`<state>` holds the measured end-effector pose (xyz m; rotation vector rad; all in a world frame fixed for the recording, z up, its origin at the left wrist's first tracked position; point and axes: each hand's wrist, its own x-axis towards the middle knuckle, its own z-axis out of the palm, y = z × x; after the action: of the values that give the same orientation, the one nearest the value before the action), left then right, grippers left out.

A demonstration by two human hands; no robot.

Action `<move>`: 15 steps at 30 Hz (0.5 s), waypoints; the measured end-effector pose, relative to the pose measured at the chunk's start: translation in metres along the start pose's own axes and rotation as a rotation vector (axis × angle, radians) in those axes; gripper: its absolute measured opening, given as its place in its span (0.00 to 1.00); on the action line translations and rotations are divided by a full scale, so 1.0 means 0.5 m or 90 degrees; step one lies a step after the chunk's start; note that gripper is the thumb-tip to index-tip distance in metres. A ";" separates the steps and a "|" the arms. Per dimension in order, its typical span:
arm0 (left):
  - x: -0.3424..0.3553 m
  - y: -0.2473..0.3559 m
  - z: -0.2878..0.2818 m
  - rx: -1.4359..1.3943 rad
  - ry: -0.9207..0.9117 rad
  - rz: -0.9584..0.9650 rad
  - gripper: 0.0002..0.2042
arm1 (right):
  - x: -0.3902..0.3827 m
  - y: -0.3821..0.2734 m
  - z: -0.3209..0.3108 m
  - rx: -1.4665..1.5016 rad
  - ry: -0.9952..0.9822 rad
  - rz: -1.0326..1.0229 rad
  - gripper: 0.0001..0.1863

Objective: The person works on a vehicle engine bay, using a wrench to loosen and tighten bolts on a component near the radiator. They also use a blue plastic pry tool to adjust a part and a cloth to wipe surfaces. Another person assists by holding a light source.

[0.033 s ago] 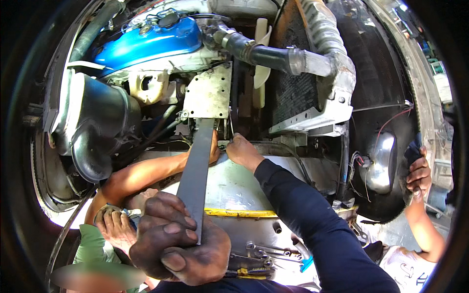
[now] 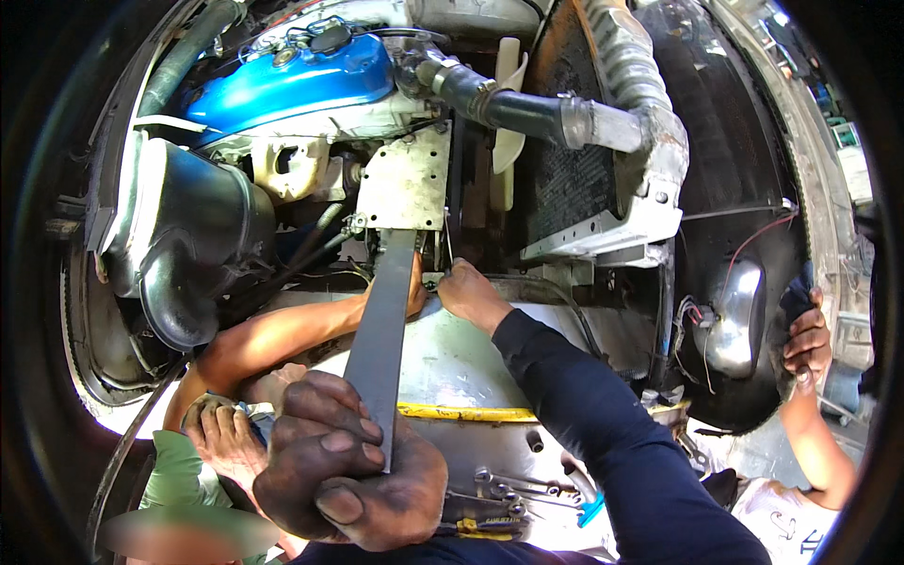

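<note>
Below the plate (image 2: 405, 184), we gripped the bar (image 2: 379, 344) in our left hand (image 2: 353, 461), its far end at the plate's lower edge; the plate looked mounted, but how much work was left we could not judge. Our right hand (image 2: 473, 294) curled below the plate's right corner, its hold unclear. The black housing (image 2: 202, 212) left of the plate and the radiator (image 2: 576, 179) right of it hid any contents.

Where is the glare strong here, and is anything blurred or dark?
Head view: bright glare spots on the blue cover and silver dome; same view: an oval patch at lower left is blurred, the left hand and bar fairly sharp; same view: corners black outside the round fisheye image.
</note>
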<state>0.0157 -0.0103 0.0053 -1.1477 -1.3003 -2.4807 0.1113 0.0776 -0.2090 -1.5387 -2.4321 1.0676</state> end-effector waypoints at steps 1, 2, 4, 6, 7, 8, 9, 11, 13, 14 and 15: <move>0.001 0.000 0.000 0.004 0.001 0.000 0.13 | 0.006 0.007 0.003 -0.054 -0.026 -0.045 0.10; 0.000 0.003 -0.001 0.010 -0.003 0.000 0.13 | 0.007 0.014 0.008 -0.166 -0.004 -0.164 0.09; 0.000 0.003 0.001 0.014 -0.005 0.002 0.13 | 0.030 0.027 0.012 -0.357 -0.039 -0.306 0.08; 0.000 0.001 0.004 0.014 -0.003 0.005 0.12 | 0.042 0.035 0.016 -0.316 0.026 -0.335 0.08; 0.002 -0.002 0.005 0.023 -0.009 0.007 0.12 | 0.040 0.036 0.018 -0.305 -0.002 -0.322 0.08; 0.002 -0.005 0.007 0.016 -0.006 0.011 0.12 | 0.051 0.036 0.017 -0.238 0.065 -0.313 0.07; -0.001 -0.008 0.009 0.009 0.002 0.006 0.12 | 0.051 0.043 0.013 -0.209 0.075 -0.291 0.07; 0.000 -0.010 0.008 0.003 -0.006 0.009 0.12 | 0.055 0.043 0.010 -0.194 0.088 -0.308 0.07; -0.001 -0.005 0.004 0.007 -0.015 0.012 0.11 | 0.053 0.043 0.008 -0.298 0.051 -0.353 0.08; 0.000 0.001 0.000 0.005 -0.018 0.013 0.11 | 0.047 0.045 0.005 -0.331 0.043 -0.366 0.09; 0.001 0.002 -0.003 0.023 -0.035 0.025 0.11 | 0.048 0.044 0.005 -0.326 -0.028 -0.317 0.10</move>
<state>0.0147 -0.0119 0.0057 -1.2291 -1.3168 -2.4053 0.1155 0.1015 -0.2310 -0.8866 -3.0360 0.4128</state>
